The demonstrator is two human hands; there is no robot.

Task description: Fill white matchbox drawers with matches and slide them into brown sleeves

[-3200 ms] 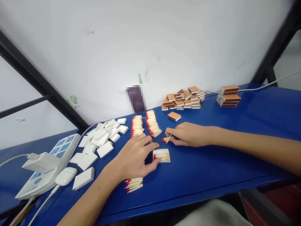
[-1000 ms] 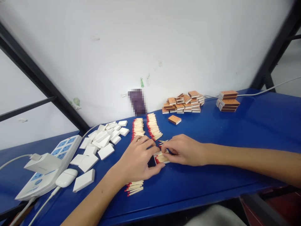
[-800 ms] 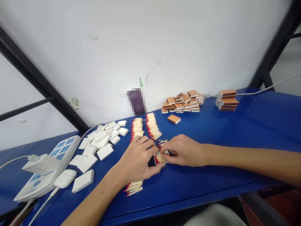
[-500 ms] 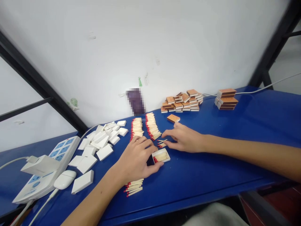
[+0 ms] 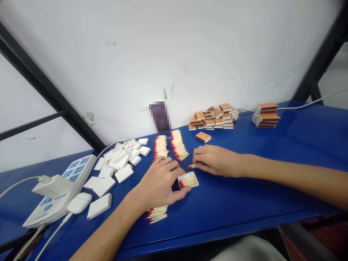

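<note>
My left hand (image 5: 163,183) has its thumb and fingers closed around the left end of a white matchbox tray (image 5: 196,181), which lies on the blue table. Red-headed matches (image 5: 189,181) fill part of this tray. Just behind and to the right, my right hand (image 5: 210,160) pinches a few matches (image 5: 191,166), their red heads pointing left. Two long rows of matches, a left row (image 5: 161,146) and a right row (image 5: 178,145), lie behind my left hand, which covers the near end of the left one. More matches (image 5: 158,214) show beneath my left wrist.
Several white trays (image 5: 118,157) lie scattered at left, beside a power strip (image 5: 59,192) with a charger and cables. A single orange matchbox cover (image 5: 203,137) lies behind my right hand. Further back are a pile of covers (image 5: 214,117) and a stack (image 5: 266,116) near the wall.
My right hand has closed its fingers on the loose matches, which lay spread on the table before. My left hand still holds the tray. The view has shifted slightly.
</note>
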